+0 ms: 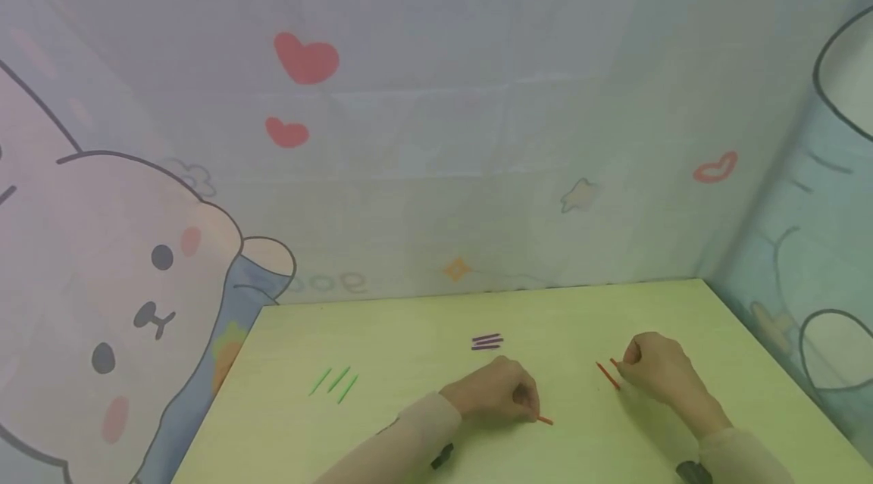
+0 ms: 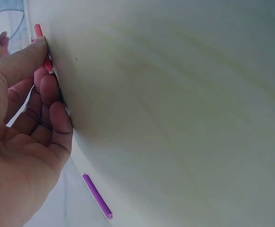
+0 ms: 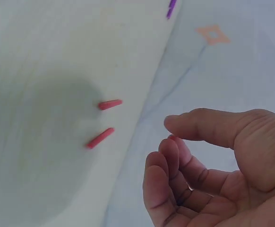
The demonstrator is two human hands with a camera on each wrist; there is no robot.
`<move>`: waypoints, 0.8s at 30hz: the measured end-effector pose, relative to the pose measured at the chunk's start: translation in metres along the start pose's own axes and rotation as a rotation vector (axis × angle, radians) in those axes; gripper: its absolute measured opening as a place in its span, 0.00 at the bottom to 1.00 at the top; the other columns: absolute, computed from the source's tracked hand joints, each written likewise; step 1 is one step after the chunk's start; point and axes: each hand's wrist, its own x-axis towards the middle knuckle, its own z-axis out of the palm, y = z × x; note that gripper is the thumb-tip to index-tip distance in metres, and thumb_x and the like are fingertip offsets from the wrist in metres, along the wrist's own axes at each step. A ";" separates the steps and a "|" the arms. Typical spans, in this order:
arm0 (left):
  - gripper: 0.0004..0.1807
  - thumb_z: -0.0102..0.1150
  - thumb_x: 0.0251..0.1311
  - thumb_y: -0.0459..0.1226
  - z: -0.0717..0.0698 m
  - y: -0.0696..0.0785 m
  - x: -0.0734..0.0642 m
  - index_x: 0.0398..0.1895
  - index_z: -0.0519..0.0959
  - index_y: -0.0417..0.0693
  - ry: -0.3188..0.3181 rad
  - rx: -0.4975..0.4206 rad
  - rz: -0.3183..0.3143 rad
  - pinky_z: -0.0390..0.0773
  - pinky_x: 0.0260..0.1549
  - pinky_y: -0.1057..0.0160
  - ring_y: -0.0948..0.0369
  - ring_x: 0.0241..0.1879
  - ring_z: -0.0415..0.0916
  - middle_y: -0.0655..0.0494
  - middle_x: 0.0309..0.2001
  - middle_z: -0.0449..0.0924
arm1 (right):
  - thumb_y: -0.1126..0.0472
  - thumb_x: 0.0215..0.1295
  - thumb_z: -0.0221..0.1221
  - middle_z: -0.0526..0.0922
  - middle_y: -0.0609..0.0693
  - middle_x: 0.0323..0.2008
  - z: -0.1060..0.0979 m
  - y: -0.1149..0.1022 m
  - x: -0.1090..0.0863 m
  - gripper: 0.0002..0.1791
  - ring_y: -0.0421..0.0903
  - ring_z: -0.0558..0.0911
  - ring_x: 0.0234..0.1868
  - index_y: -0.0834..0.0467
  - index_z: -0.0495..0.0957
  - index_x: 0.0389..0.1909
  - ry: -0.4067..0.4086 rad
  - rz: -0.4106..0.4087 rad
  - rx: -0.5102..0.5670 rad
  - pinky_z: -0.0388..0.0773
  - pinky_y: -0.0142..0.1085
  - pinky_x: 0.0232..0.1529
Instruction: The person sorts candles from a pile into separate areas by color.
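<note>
My left hand [image 1: 501, 391] pinches a thin red stick [image 1: 546, 420] between thumb and fingertips, low over the table. In the left wrist view the red stick [image 2: 38, 31] pokes out past the thumb. Over to the right, my right hand [image 1: 661, 369] hovers close by two more red sticks, one of them [image 1: 608, 376] lying slanted on the table. The right wrist view has both red sticks [image 3: 110, 104] [image 3: 100, 138] lying apart from the fingers. There the thumb stands away from the loosely bent fingers, and no stick shows between them.
Three purple sticks [image 1: 486, 341] lie grouped behind the left hand on the yellow-green table [image 1: 409, 317]. Further left, three green sticks [image 1: 338, 380] lie slanted side by side. A printed cloth backdrop [image 1: 436, 128] rises behind the table's far edge.
</note>
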 end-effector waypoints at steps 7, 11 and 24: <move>0.04 0.71 0.64 0.37 -0.005 -0.001 0.001 0.33 0.89 0.60 0.003 0.014 0.020 0.74 0.32 0.80 0.80 0.29 0.72 0.78 0.29 0.81 | 0.61 0.64 0.64 0.80 0.47 0.27 -0.006 -0.030 -0.011 0.05 0.45 0.76 0.28 0.58 0.79 0.32 0.096 -0.063 0.033 0.74 0.38 0.28; 0.06 0.71 0.63 0.36 -0.007 0.002 -0.003 0.32 0.89 0.61 -0.001 0.028 0.026 0.73 0.31 0.81 0.80 0.28 0.70 0.80 0.28 0.80 | 0.61 0.66 0.65 0.80 0.45 0.24 -0.001 -0.045 -0.021 0.05 0.42 0.76 0.26 0.55 0.79 0.31 0.118 -0.106 0.073 0.74 0.35 0.27; 0.06 0.65 0.67 0.33 -0.029 0.001 0.012 0.34 0.88 0.53 0.101 0.030 0.089 0.73 0.37 0.80 0.78 0.33 0.74 0.69 0.32 0.84 | 0.62 0.61 0.70 0.77 0.38 0.23 0.023 -0.083 -0.065 0.11 0.36 0.76 0.26 0.47 0.77 0.28 0.063 -0.227 0.167 0.75 0.31 0.29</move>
